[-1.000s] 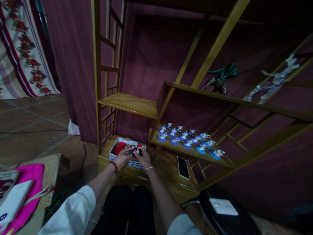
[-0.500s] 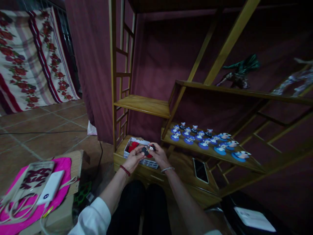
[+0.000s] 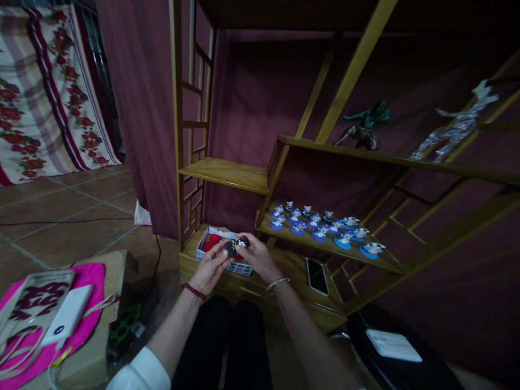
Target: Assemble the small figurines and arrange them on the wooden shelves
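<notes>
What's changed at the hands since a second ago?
The left hand and right hand have turned the figurine, so its dark round base shows more plainly. Neither hand let go. The box, shelf figurines and phone stayed put.

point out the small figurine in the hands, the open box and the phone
small figurine point(image 3: 231, 248): head view, on its dark round base
open box point(image 3: 244, 269): head view, on its printed front wall
phone point(image 3: 317, 275): head view, on its dark screen
</notes>
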Tool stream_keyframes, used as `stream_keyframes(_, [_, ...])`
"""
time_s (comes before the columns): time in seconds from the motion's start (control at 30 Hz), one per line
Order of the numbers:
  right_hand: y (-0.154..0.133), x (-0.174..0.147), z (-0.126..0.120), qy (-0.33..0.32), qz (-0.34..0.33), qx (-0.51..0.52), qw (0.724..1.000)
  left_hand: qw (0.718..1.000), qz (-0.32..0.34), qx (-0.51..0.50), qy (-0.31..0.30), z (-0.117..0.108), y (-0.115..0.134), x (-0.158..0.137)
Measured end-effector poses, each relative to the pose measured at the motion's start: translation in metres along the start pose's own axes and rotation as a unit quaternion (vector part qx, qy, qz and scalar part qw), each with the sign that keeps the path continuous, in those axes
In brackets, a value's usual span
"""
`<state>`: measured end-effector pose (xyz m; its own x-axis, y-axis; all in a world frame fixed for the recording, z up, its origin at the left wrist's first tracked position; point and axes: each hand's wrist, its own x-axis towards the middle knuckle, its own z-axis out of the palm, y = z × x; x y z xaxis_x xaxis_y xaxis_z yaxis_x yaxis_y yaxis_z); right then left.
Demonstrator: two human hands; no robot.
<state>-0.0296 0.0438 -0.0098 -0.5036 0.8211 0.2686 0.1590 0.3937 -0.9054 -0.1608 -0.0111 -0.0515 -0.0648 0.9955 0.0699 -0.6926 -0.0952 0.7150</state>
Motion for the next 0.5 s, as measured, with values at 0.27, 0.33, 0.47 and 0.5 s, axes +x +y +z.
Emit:
stream_keyframes(0.27, [-0.025, 0.000, -0.004, -0.040, -0.015, -0.008, 0.999, 0.999, -0.005, -0.048, -0.004, 0.010, 0.012, -0.009])
stream_keyframes(0.33, [-0.029, 0.002, -0.004, -0.038, -0.009, -0.012, 0.999, 0.999, -0.004, -0.053, -0.003, 0.011, 0.014, -0.009])
stream_keyframes(0.47, [-0.033, 0.005, -0.003, -0.037, 0.004, -0.018, 0.999, 0.998, -0.003, -0.065, 0.009, 0.010, 0.015, -0.007])
stream_keyframes(0.5, [-0.033, 0.006, -0.003, -0.039, 0.006, -0.016, 0.999, 0.998, -0.004, -0.067, 0.010, 0.009, 0.015, -0.007])
